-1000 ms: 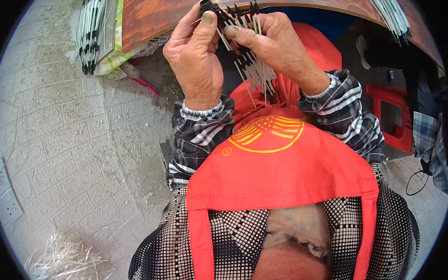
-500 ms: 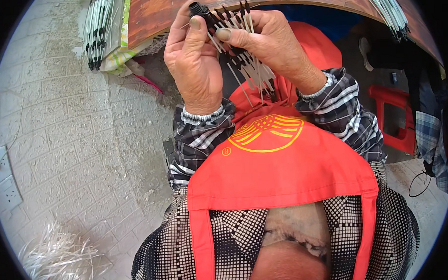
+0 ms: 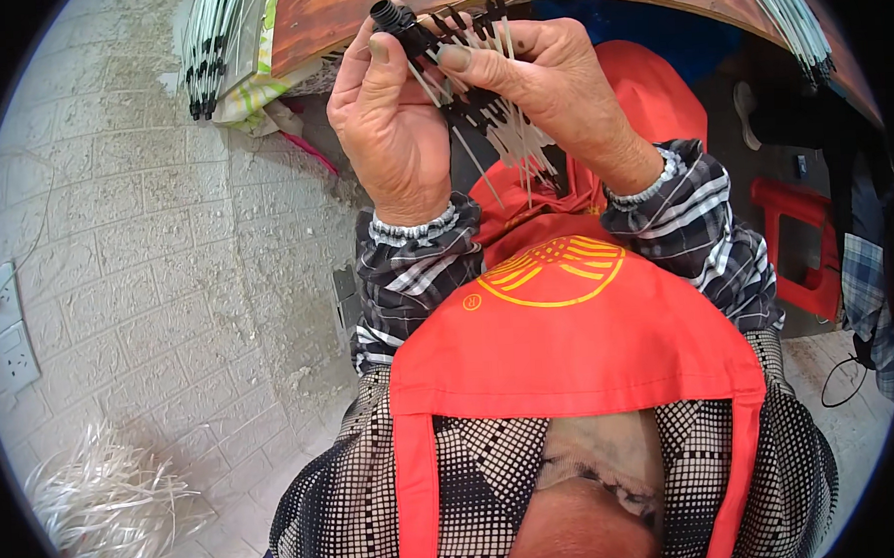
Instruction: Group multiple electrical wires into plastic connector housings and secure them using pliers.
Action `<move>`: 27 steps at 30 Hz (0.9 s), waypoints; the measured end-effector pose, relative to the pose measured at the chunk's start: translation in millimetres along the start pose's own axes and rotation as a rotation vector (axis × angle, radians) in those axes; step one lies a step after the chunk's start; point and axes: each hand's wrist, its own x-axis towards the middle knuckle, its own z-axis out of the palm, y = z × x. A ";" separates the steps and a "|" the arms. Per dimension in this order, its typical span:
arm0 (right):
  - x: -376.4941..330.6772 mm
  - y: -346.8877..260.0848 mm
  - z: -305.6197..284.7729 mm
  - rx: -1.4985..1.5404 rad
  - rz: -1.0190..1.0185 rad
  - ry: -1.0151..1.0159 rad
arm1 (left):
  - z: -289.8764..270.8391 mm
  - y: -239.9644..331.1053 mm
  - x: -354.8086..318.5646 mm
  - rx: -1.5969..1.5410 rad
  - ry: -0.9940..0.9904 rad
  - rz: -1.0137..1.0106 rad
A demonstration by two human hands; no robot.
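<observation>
Both hands work together at the near edge of the wooden worktop, raised in front of the chest. The left hand is clenched around a small black hub, its thumb pressed along the side, and from that hub a fan of thin black-and-white ribs hangs down toward the red apron. The right hand pinches the ribs close to the hub, forefinger and thumb closed on them, so the piece sits between the two grips. This looks like the fitting stage, ribs being seated one by one; the next move calls for steady fingertip alignment while the hub is kept from turning. The loose ribs crowd each other and could tangle. A bundle of similar rods lies at the worktop's left end, pale straw-like scraps on the floor, a red stool to the right
</observation>
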 end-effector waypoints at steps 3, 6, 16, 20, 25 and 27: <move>3.7 0.5 1.9 0.003 0.016 -0.009 | 3.6 2.8 -2.0 -0.011 0.037 -0.004; 4.9 -3.2 3.1 -0.018 0.001 -0.004 | 4.8 4.3 -0.4 -0.009 0.061 -0.008; 12.8 -12.3 -3.0 -0.082 -0.053 -0.047 | 6.6 7.5 12.9 -0.064 -0.036 -0.039; 11.1 -15.8 -2.4 -0.066 -0.047 -0.050 | 2.5 9.0 13.9 -0.078 -0.111 -0.071; 8.2 -16.7 -0.2 -0.048 -0.037 -0.047 | -3.5 9.7 13.2 -0.069 -0.147 -0.104; 7.1 -14.1 -0.1 -0.084 -0.030 -0.045 | -6.0 10.8 13.5 -0.063 -0.144 -0.101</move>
